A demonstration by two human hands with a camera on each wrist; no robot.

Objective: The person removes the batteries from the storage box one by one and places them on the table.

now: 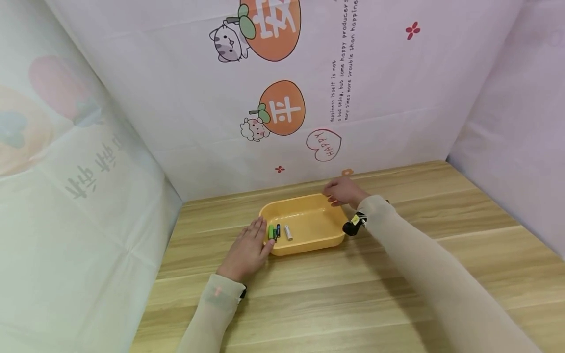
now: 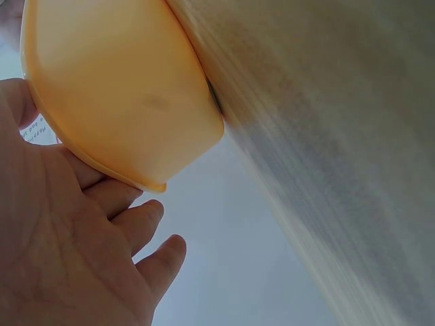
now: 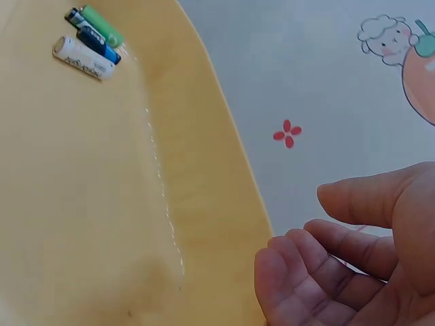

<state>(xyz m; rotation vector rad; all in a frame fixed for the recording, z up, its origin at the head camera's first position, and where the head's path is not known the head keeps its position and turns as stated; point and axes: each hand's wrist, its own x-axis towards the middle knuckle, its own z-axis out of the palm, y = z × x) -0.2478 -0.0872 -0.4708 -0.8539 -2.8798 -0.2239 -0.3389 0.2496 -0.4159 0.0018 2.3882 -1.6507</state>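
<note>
A shallow yellow plastic tray (image 1: 315,225) sits on the wooden table. Several small batteries lie at its left end, among them a green battery (image 1: 271,231), a blue battery (image 1: 278,230) and a white battery (image 3: 84,58). My left hand (image 1: 248,249) rests against the tray's left side; its fingers touch the rim in the left wrist view, spread and only slightly bent. At the far right corner is my right hand (image 1: 346,191), fingers at the rim and loosely bent. In the right wrist view its thumb stands apart from the fingers, with nothing pinched between them.
The wooden table (image 1: 309,304) meets a white printed cloth wall (image 1: 212,162) just behind the tray. More cloth hangs along the left and right sides. A small black device (image 1: 354,224) is strapped at the right wrist, beside the tray's right end.
</note>
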